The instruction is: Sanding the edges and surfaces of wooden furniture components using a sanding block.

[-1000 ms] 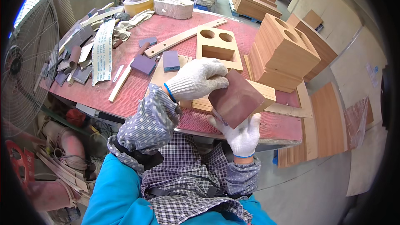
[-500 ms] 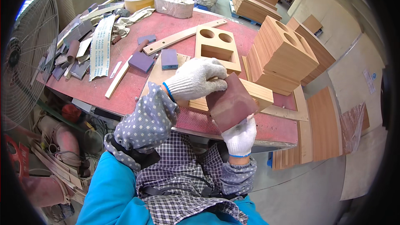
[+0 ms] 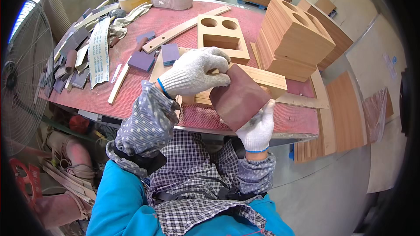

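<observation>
A square of reddish-brown sandpaper (image 3: 239,98) is held between my gloved hands over the table's front edge. My left hand (image 3: 197,71) pinches its upper left edge, fingers curled. My right hand (image 3: 258,129) grips it at the lower right, thumb at the right corner and the other fingers mostly hidden behind the sheet. Just beyond the sheet lies a pale wooden piece (image 3: 267,78), partly covered by it. Behind that rests a wooden panel (image 3: 201,39) with two round holes and a rectangular opening. Two purple sanding blocks (image 3: 141,61) sit beyond my left wrist.
At right on the red-topped table (image 3: 175,26) stands a tall stack of cut boards (image 3: 284,39). A long drilled strip (image 3: 188,27) lies behind the blocks. Scraps and abrasive pieces (image 3: 78,57) pile up at left, by a large fan (image 3: 17,74). More panels (image 3: 345,109) lean at right.
The sandpaper has tilted, its right corner rising. My right thumb has moved from the lower edge to that corner. The left hand keeps its pinch, and the whole view has shifted slightly.
</observation>
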{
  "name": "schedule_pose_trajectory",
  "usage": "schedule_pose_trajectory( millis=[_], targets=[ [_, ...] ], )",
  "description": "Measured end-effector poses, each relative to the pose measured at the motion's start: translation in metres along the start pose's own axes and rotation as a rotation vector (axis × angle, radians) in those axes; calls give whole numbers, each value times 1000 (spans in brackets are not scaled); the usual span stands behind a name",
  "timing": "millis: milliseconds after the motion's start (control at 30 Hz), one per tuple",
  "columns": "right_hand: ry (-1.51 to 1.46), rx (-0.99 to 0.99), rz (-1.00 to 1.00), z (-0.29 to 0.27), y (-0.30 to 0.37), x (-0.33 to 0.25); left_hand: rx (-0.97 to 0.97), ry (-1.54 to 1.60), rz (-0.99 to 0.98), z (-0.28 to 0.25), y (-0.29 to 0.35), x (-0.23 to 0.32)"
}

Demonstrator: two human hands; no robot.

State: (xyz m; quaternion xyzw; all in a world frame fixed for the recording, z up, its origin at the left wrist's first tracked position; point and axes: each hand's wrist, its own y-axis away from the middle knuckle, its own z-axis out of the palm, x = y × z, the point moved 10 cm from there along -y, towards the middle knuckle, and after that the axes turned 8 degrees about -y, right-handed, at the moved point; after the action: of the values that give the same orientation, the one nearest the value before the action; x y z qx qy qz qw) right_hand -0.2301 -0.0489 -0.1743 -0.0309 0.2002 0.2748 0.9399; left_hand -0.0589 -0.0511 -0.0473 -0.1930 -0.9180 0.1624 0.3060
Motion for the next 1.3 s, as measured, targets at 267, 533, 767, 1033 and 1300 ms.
schedule_pose_trajectory(
  millis=[267,533,767,1033,1300],
  targets=[
    [582,-275,-92,22,22,-1,1,-72,13,-3,0,6],
    [774,115,-351,22,22,-13,9,-110,-19,0,0,5],
    [948,164,-467,19,28,-20,3,-83,-24,-5,4,7],
    [1109,179,-405,-17,37,-5,115,-150,-49,-9,3,7],
    [1929,-217,-1025,34,28,50,104,-183,-19,0,0,5]
  ],
)
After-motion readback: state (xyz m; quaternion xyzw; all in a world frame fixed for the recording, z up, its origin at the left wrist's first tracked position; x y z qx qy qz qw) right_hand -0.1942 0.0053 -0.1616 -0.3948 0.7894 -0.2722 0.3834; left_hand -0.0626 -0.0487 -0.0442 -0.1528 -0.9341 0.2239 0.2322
